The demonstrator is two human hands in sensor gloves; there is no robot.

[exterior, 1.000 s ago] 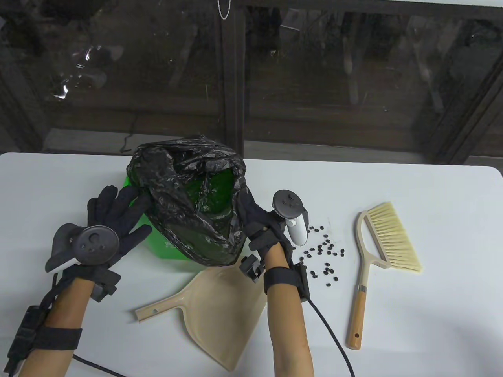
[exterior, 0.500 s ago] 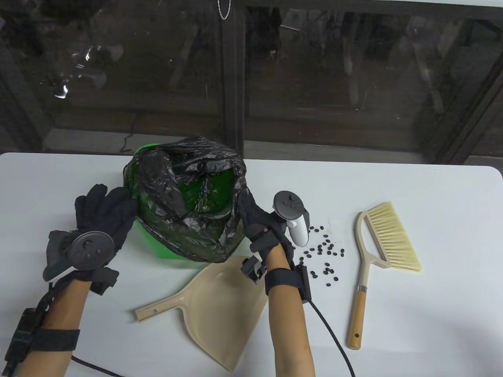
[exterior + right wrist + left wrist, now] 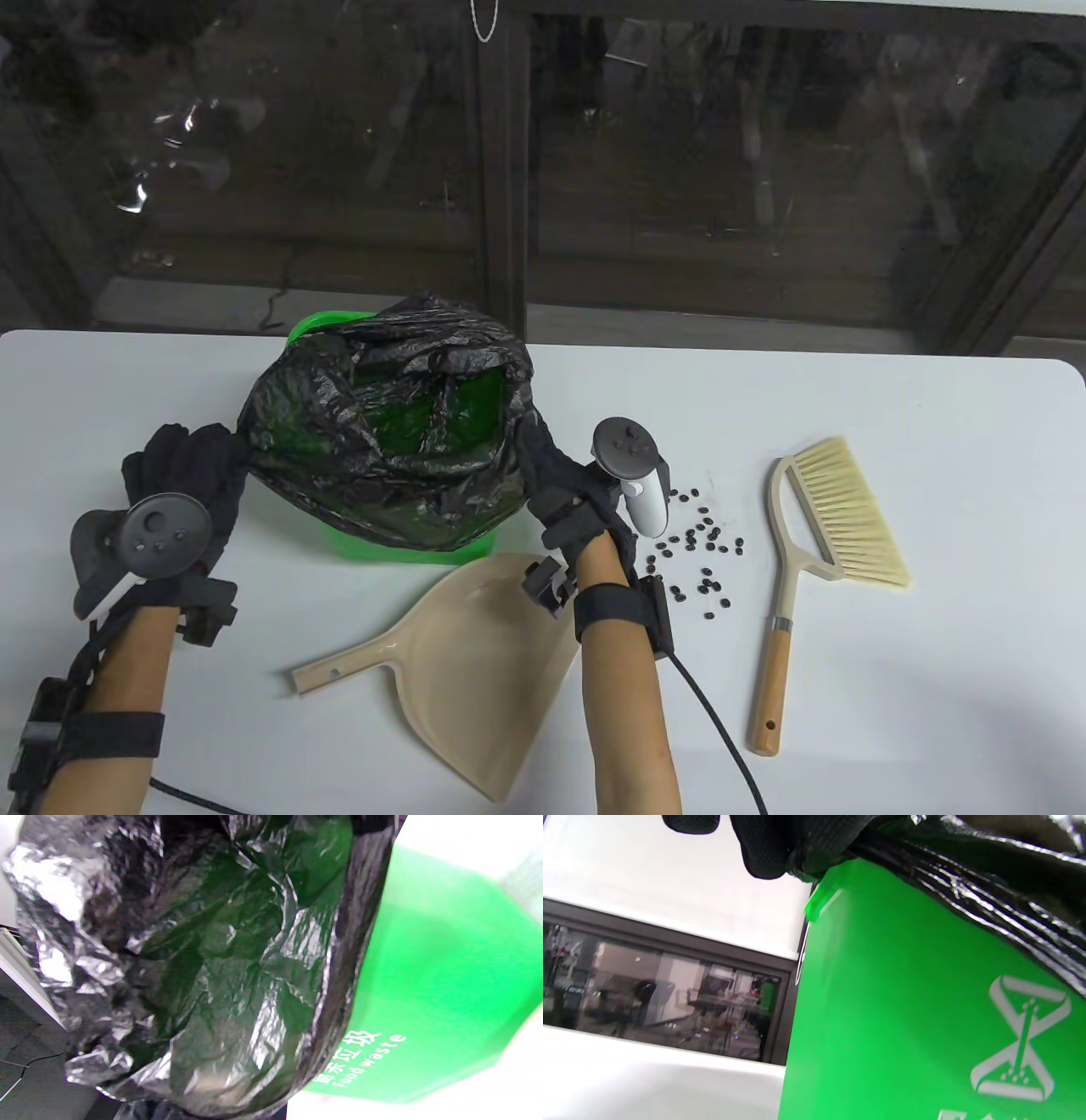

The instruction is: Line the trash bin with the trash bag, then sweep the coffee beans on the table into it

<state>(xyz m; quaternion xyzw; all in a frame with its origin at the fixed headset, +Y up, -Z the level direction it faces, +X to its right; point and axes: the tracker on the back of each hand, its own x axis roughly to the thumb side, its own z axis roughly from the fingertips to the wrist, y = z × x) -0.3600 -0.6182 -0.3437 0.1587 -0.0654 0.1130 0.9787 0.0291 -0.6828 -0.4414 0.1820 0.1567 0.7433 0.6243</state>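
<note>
Bin: a green bin (image 3: 399, 548) stands on the white table (image 3: 933, 475), left of centre; white lettering reading "food waste" shows on one wall in the right wrist view (image 3: 428, 993), and a white emblem on another wall in the left wrist view (image 3: 903, 1005).
Bag: a black bag (image 3: 382, 441) is draped over the bin's mouth, its film pulled over the near, left and right rims; the far left corner of the green rim shows bare. The bag's middle sags into the bin, and green shows through the thin film (image 3: 220, 976).
Left hand: the left hand (image 3: 182, 471) grips the bag's left edge, fingers (image 3: 768, 844) curled over the plastic at the bin's left rim.
Right hand: the right hand (image 3: 556, 488) presses against the bag's right edge at the bin's right rim; whether its fingers pinch the film I cannot tell.
Beans: dark coffee beans (image 3: 700, 548) lie scattered on the table, just right of the right wrist, between it and the brush.
Brush: a brush (image 3: 814, 543) with a wooden handle lies flat at the right, bristles pointing away.
Dustpan: a beige dustpan (image 3: 475, 671) lies just in front of the bin, handle pointing left.
</note>
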